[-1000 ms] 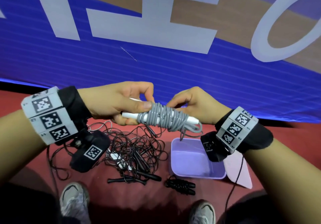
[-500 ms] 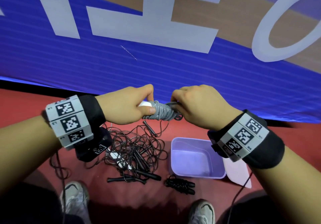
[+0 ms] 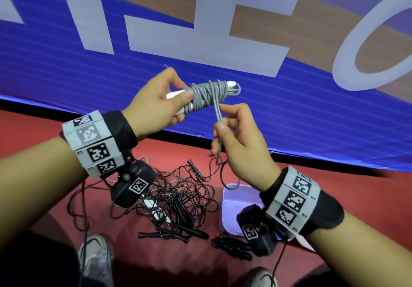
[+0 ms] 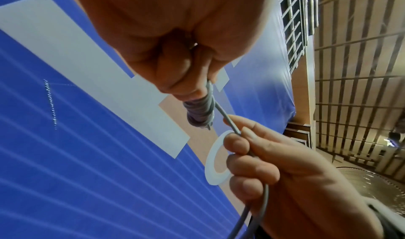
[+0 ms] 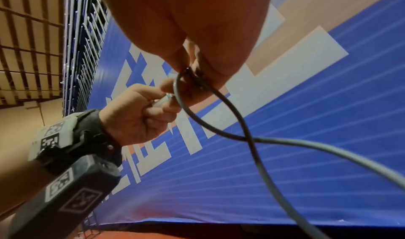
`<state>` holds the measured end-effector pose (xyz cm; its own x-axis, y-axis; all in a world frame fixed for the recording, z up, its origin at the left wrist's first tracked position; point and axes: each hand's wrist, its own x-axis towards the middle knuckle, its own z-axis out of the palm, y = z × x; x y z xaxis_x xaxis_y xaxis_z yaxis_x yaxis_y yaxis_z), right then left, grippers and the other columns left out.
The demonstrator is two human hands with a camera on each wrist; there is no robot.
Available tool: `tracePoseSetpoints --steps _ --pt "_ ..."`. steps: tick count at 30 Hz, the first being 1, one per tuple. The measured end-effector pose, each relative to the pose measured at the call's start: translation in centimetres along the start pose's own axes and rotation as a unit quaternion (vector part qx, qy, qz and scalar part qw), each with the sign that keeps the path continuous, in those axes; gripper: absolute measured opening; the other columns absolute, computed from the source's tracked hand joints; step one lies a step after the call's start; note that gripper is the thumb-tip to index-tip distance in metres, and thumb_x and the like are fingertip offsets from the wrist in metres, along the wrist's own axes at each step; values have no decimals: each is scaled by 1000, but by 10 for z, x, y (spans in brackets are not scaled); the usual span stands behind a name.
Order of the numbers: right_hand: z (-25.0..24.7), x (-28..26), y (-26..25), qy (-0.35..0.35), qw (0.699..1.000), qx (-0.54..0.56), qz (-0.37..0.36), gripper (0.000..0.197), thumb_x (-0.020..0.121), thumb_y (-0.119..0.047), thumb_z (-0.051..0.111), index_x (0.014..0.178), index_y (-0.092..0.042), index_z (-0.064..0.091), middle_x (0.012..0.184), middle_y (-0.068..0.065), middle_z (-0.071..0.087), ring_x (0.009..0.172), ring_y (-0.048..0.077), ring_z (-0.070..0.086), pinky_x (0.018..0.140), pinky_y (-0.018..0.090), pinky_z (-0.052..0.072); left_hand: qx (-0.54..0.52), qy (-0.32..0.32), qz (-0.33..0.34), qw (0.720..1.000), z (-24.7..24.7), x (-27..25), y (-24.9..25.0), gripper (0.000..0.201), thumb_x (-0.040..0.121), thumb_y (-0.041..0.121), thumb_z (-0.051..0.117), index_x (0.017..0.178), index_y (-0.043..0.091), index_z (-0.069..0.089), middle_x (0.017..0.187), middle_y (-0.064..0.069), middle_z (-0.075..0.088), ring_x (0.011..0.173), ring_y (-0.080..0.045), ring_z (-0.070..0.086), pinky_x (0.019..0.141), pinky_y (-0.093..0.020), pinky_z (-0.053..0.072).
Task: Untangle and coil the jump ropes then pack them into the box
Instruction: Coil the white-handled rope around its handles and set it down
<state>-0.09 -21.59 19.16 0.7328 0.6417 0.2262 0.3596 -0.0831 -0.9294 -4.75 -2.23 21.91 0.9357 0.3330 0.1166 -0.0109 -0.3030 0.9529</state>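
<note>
A grey jump rope [image 3: 207, 96] is wound around its white handles into a bundle held up in front of the blue banner. My left hand [image 3: 162, 104] grips the bundle's left end, thumb on the coils. My right hand [image 3: 236, 135] pinches the rope's loose grey tail [image 3: 218, 117] just below the bundle; a loop of tail hangs under the palm. The left wrist view shows the coil [image 4: 200, 111] and the right hand's fingers [image 4: 245, 157] curled round the strand. On the red floor lie a tangle of black jump ropes [image 3: 176, 200] and a lavender box [image 3: 229, 204].
A small coiled black rope [image 3: 233, 246] lies in front of the box. A pale lid [image 3: 306, 243] lies at the box's right side, mostly hidden by my right wrist. My two shoes [image 3: 95, 255] are at the bottom edge. The blue banner [image 3: 89, 75] stands close behind.
Both hands were together on the bundle; now my right hand has pulled down and away, drawing out a length of the grey tail. The left hand has raised the bundle.
</note>
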Motion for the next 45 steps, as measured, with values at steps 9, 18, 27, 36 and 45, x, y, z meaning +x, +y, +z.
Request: tracePoseSetpoints --steps 9,18,27,36,45 --pt "-1 0 15 -139 989 43 -11 21 103 -22 36 106 -16 55 73 6 61 55 19 54 74 56 52 -241 -145 -90 955 -7 -7 16 27 95 28 56 80 21 36 50 -8 44 32 -5 19 35 -8 14" --pt "-34 14 25 -231 914 -332 23 15 93 -13 60 99 -20 71 84 -9 67 64 8 56 67 29 54 -148 -390 -92 904 -8 -19 -1 42 78 40 79 90 14 48 51 -7 47 35 -9 29 36 -11 23" --pt "-42 19 9 -219 851 -477 -31 21 94 -52 56 102 -35 68 92 -16 70 89 10 60 71 33 50 260 -351 -36 899 13 -24 -10 14 98 32 57 98 19 50 58 0 59 48 -11 48 47 -20 39" --pt "-33 15 -1 -58 940 -334 -34 17 97 -22 58 112 -19 65 73 -5 67 65 15 61 64 36 51 272 -127 7 954 16 -7 -26 17 97 35 56 98 21 45 65 -7 63 51 -18 51 53 -36 42" --pt "-2 2 4 -36 989 130 66 17 102 -3 48 108 -17 42 84 10 61 60 27 68 62 40 56 2 -21 -36 999 9 -1 -11 20 98 28 60 96 12 47 62 -16 57 55 -23 48 50 -29 38"
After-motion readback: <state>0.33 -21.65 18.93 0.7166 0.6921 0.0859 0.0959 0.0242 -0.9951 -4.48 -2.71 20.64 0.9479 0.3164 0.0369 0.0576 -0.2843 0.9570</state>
